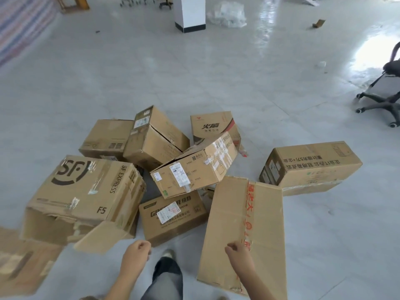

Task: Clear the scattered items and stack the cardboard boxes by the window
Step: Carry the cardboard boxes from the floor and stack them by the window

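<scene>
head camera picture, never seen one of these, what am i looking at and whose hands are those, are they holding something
There is no machine here. A person wears a wide-angle camera on the head, so this single picture looks forward and down as they see it. The left hand and right hand at the bottom are theirs, with fingers loosely curled and holding nothing. The right one is in front of a long box with red tape. On the grey floor lies a jumble of cardboard boxes, among them an SF Express box with a flap hanging open. Farther off are a white pillar, crumpled plastic wrap and an office chair.
</scene>
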A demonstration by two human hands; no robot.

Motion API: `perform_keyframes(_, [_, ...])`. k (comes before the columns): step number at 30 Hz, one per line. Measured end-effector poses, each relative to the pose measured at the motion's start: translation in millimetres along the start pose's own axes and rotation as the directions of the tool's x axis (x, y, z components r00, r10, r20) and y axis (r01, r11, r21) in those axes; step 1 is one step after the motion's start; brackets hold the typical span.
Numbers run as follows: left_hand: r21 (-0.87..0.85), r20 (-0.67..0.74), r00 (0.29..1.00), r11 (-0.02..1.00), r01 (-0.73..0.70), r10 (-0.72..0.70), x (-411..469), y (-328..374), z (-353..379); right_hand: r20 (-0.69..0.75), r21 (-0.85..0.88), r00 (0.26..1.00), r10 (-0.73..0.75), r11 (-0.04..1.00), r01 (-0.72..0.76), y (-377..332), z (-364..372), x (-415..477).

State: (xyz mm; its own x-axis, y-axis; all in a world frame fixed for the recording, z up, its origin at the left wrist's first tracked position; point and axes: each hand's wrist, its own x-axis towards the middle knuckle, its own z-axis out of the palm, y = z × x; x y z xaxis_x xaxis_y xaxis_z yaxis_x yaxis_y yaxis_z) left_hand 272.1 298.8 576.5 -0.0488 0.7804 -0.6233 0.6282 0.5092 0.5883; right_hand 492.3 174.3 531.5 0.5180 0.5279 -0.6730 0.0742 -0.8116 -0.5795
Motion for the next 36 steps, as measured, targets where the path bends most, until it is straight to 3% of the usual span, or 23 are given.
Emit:
perform_keyframes(3, [0.006,0.043,0.999,1.0,-0.002,0.002,33,18,-8,-0.033,0.006,0.999,0.011,1.0,-0.011,-24,9,15])
perform_keyframes(8, [0.078,0.135,0.983,0.988,-0.135,0.123,109,54,-48,-0.111,0.001,0.993,0.03,1.0,-0.03,-78,43,41])
perform_keyframes(13, [-0.018,0.088,0.987,0.991,-0.134,0.135,180,77,-111,-0.027,-0.137,1.0,0.007,0.991,-0.01,-152,101,58])
perform_keyframes(26, [-0.078,0.035,0.997,0.995,0.065,-0.062,252,66,-154,0.106,-0.526,0.987,-0.123,0.835,0.16,-267,134,152])
perform_keyframes(30, [-0.087,-0.025,0.994,0.991,0.1,-0.103,259,76,-158,0.201,-0.705,0.966,-0.163,0.661,0.258,-295,143,210])
perform_keyframes(36, [-0.193,-0.093,0.966,0.956,0.221,-0.242,277,64,-148,0.32,-0.884,0.926,-0.202,0.289,0.368,-320,161,284])
